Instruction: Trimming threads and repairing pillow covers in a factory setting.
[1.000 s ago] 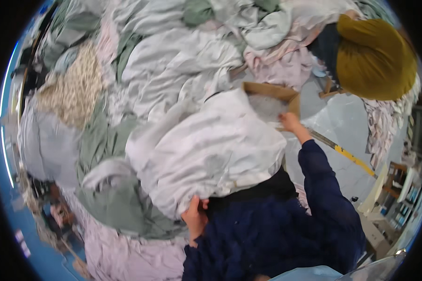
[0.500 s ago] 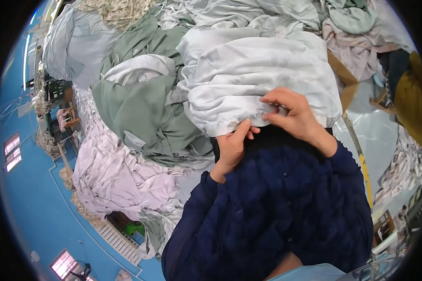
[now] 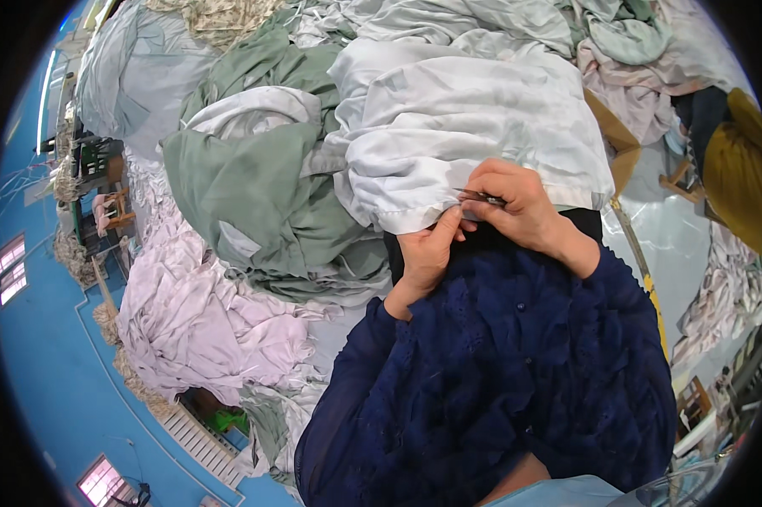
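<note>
A white, gathered piece of fabric lies spread in front of me, its near hem along my lap. My left hand pinches that hem between thumb and fingers. Close beside it, my right hand is closed around small dark thread snips. Their thin pointed tip reaches left over the hem, just above my left fingertips. The handle part of the snips is mostly hidden in my right palm.
Left of the white fabric is a heap of green cloth, with pale pink cloth below it. Mustard-coloured cloth hangs at the right. A cardboard piece and a yellow strip run along the right side.
My right hand has lowered toward my left hand and its fingers have closed up, with the thread snips now showing. The left hand has shifted slightly right along the hem.
</note>
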`<act>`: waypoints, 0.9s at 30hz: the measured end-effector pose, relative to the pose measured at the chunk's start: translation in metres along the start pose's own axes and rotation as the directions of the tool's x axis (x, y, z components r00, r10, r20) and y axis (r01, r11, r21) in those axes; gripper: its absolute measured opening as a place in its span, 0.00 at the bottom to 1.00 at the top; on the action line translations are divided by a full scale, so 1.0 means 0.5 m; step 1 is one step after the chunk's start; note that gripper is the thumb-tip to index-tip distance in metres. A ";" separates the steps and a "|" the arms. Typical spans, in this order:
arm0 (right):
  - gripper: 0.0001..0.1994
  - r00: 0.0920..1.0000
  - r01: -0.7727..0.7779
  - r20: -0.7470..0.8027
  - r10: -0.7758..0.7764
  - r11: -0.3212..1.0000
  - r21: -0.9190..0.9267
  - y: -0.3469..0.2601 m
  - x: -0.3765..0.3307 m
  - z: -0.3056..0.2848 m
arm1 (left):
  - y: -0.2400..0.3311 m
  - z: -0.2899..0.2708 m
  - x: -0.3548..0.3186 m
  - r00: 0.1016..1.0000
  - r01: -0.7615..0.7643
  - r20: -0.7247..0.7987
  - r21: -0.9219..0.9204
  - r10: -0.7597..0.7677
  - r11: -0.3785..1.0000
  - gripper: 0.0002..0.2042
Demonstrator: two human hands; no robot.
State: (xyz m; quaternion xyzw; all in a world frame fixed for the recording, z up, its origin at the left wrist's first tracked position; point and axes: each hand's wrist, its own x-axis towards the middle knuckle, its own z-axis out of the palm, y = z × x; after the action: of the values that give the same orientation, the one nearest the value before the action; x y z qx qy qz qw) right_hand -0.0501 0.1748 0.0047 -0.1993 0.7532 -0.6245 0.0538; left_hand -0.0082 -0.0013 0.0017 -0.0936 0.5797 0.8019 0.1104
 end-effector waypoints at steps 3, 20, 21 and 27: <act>0.06 0.996 -0.025 -0.086 0.014 0.991 -0.134 0.002 -0.002 -0.003 | 0.003 0.000 -0.007 1.000 -0.023 -0.008 0.006 0.023 1.000 0.08; 0.04 0.993 -0.060 -0.106 0.052 0.995 -0.074 0.029 -0.031 -0.020 | -0.013 -0.005 -0.016 0.998 0.006 -0.055 -0.153 -0.014 0.988 0.10; 0.04 0.993 -0.060 -0.106 0.052 0.996 -0.073 0.034 -0.034 -0.023 | -0.013 -0.004 -0.018 0.997 -0.006 -0.071 -0.169 -0.006 0.986 0.10; 0.03 0.897 -0.285 -0.352 0.268 0.958 0.002 0.048 -0.059 -0.066 | -0.011 -0.001 -0.022 0.995 -0.003 -0.099 -0.186 -0.015 0.983 0.10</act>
State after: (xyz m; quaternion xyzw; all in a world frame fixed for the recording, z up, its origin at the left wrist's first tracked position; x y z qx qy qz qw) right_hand -0.0396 0.2194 -0.0160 0.0224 0.7866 -0.6170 0.0026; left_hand 0.0039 -0.0011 -0.0003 -0.1452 0.5070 0.8464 0.0745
